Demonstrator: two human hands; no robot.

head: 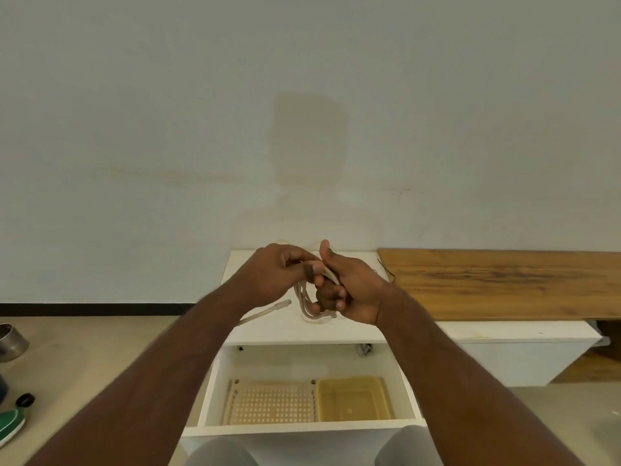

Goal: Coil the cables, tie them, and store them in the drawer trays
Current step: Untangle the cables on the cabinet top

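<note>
Cable [304, 302]: coiled, gripped by left hand [279, 274] and right hand [349, 290] above bench [268, 327]. Risk: loosened grip lets loops spring apart untied.

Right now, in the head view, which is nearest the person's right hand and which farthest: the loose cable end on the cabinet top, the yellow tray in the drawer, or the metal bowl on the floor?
From the right hand:
1. Loose cable end, just to its left on the white cabinet top.
2. Yellow tray, below it in the open drawer's right side.
3. Metal bowl, far left on the floor.
</note>
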